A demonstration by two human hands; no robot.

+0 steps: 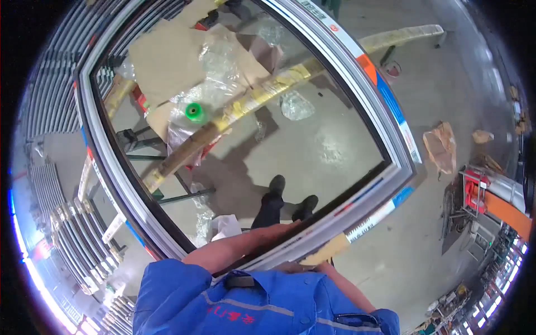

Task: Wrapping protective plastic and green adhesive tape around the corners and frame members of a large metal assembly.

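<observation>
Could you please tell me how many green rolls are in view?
1: the green roll sits on clear plastic, seen through the opening of the frame, just left of the yellow-wrapped beam. Any others could be hidden behind the frame.

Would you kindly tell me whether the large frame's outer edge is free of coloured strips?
No, the large frame shows an orange strip and a blue strip along its right outer edge.

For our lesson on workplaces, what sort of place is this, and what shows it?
Probably a workshop for window or door frames, judging by the large frame, the rows of long grey bars at left and the cardboard.
</observation>
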